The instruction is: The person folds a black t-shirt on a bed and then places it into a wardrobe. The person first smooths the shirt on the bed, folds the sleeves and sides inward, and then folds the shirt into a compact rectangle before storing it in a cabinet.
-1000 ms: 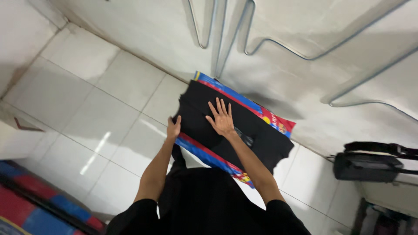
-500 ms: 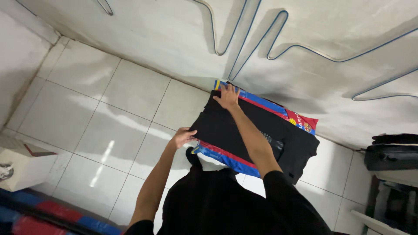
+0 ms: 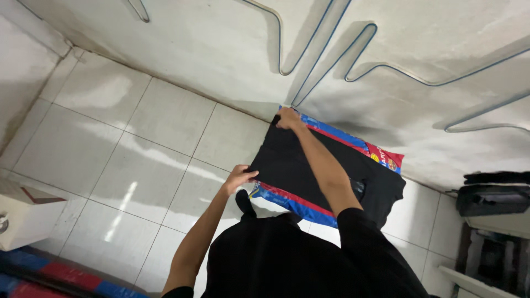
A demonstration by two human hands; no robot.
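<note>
Because the black garment (image 3: 309,165) lies flat on the blue-and-red cloth (image 3: 353,138) on the tiled floor (image 3: 127,138), we pinch its edges: left hand (image 3: 238,177) at the cloth's near-left corner, right hand (image 3: 288,118) at its far corner.

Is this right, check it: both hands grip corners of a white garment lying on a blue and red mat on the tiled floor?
Wrong colour. In the head view the garment is black, not white. The left hand and right hand do hold its corners over the blue and red mat on the tiled floor.

White tiled floor (image 3: 127,143) carries a blue-red cushion (image 3: 337,135) under black cloth (image 3: 292,165).
</note>
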